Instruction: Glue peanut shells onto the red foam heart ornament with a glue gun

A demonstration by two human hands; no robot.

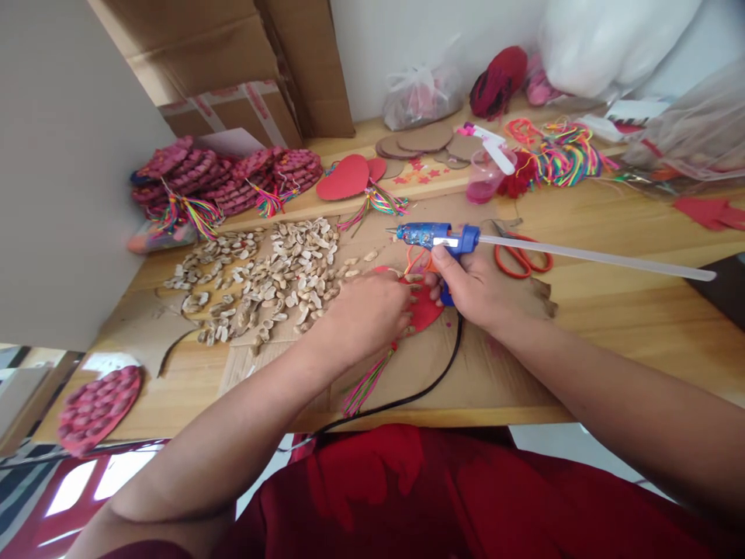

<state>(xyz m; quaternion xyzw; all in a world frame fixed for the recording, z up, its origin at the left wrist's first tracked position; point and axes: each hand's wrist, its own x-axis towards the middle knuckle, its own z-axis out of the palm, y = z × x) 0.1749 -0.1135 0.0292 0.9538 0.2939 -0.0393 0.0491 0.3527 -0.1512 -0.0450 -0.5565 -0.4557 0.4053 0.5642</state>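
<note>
My right hand (474,283) is wrapped round a blue hot glue gun (427,234), its nozzle pointing left. A long translucent glue stick (594,257) sticks out of the gun's back. My left hand (375,307) lies over a red disc (429,307), its fingers curled down and pressed together. Small tan pieces show at those fingertips; whether the fingers pinch one is hidden. A multicoloured tassel (371,380) hangs from the disc toward me. Left of my hand, many empty peanut shells (285,283) are spread over cardboard.
Orange-handled scissors (521,255) lie right of the gun. Its black cord (401,402) runs along the front edge. Behind are red tasselled discs (343,178), stacked shell-covered pieces (198,175), a plastic cup (484,177) and colourful tassels (564,151). A shell-covered disc (100,407) sits front left.
</note>
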